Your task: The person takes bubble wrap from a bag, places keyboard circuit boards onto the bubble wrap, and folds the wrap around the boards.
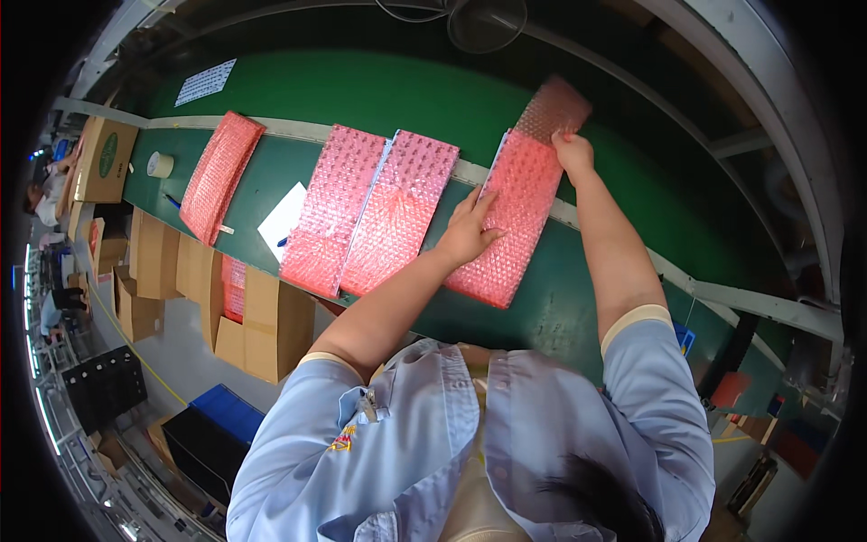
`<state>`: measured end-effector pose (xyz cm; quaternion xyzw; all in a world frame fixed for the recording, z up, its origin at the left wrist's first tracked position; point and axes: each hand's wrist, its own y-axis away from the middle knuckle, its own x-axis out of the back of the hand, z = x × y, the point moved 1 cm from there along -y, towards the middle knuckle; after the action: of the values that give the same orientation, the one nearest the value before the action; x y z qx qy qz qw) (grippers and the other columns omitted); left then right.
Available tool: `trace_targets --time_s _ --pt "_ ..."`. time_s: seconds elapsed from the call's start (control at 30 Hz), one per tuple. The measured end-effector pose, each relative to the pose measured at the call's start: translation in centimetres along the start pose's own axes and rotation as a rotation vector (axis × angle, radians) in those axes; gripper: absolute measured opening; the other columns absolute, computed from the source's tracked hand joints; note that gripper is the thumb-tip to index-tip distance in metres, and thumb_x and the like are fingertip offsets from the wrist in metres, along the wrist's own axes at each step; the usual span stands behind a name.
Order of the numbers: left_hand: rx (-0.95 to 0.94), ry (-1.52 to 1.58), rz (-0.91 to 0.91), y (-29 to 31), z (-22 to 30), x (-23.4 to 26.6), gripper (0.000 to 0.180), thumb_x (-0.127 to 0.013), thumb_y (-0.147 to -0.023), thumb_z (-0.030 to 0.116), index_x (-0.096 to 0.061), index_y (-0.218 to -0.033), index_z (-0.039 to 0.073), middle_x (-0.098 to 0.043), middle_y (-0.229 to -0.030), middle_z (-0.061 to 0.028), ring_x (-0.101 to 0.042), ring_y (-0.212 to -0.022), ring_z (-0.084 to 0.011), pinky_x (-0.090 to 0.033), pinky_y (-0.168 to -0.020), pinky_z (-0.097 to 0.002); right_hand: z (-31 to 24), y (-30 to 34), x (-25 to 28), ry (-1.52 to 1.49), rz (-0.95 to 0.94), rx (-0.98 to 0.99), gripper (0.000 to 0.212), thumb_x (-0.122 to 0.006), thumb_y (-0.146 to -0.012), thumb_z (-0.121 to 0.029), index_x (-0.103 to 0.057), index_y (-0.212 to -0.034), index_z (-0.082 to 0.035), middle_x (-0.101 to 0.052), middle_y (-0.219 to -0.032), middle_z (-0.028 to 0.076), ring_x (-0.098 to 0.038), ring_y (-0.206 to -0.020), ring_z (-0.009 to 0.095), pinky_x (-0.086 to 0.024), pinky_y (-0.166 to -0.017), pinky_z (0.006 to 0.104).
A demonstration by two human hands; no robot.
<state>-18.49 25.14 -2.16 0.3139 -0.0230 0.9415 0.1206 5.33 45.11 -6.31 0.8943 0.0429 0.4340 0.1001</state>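
Bare green bench (560, 307) (near edge) beside pink bubble-wrap stacks (366, 212).

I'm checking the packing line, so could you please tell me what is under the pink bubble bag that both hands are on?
The pink bubble bag lies on the green belt, its far end crossing the pale rail. A thin white edge shows along its far left side; anything else beneath or inside is covered.

Both bare arms stretched forward, left hand (470, 230) flat with fingers spread, right hand (573, 152) fingers pinched
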Motion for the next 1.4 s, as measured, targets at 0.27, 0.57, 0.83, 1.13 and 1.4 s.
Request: trace_targets --time_s 0.27,0.57,0.83,1.13,1.4 --pt "0.308 0.13 0.108 -3.6 -1.0 -0.2 0.095 -0.079 -0.075 0.024 -0.021 -0.144 -0.005 -0.048 -0.13 -0.0254 -0.051 -0.117 -0.0348 -0.042 -0.099 -0.0371 -1.6 -0.7 0.9 -0.529 -0.338 -0.381 0.025 -0.059 -0.09 -0.027 -0.064 -0.101 -0.006 -0.066 -0.1 0.006 -0.063 -0.088 0.022 -0.051 -0.075 0.0401" --pt "0.372 0.992 -0.192 -1.2 7.0 5.7 0.064 -0.078 -0.077 0.016 -0.044 -0.128 -0.004 -0.06 -0.117 -0.0134 -0.059 -0.107 -0.02 -0.047 -0.094 -0.0345 -9.4 11.2 13.2 -0.904 -0.663 -0.217 0.025 -0.058 -0.092 -0.018 -0.063 -0.107 0.0 -0.068 -0.099 0.009 -0.066 -0.087 0.014 -0.051 -0.079 0.0277" --pt "-0.188 0.458 -0.174 6.1 11.1 6.4 0.047 -0.084 -0.067 0.024 -0.06 -0.104 0.006 -0.059 -0.098 -0.0081 -0.058 -0.097 -0.0237 -0.046 -0.083 -0.0339 -8.9 27.2 16.0 -0.951 -0.88 -0.194 0.029 -0.059 -0.09 -0.013 -0.061 -0.114 0.003 -0.065 -0.107 0.007 -0.061 -0.096 0.013 -0.047 -0.087 0.0268" --pt "-0.751 0.197 -0.106 8.3 12.6 5.5 0.025 -0.075 -0.069 0.006 -0.064 -0.092 0.008 -0.064 -0.101 -0.0021 -0.052 -0.116 -0.0295 -0.037 -0.097 -0.0432 -7.4 37.8 11.7 -1.241 -0.718 -0.747 0.058 -0.059 -0.093 -0.018 -0.032 -0.142 -0.002 -0.046 -0.135 0.013 -0.046 -0.125 0.021 -0.043 -0.099 0.0327" --pt "-0.267 0.299 0.157 9.7 12.8 3.2 0.081 -0.075 -0.077 0.013 -0.027 -0.142 0.007 -0.05 -0.126 -0.0204 -0.043 -0.125 -0.0337 -0.032 -0.107 -0.0411 -7.9 40.1 8.8 -1.646 -0.183 -0.264 0.067 -0.059 -0.089 -0.007 -0.024 -0.146 -0.004 -0.049 -0.135 0.012 -0.052 -0.12 0.022 -0.042 -0.101 0.0347"
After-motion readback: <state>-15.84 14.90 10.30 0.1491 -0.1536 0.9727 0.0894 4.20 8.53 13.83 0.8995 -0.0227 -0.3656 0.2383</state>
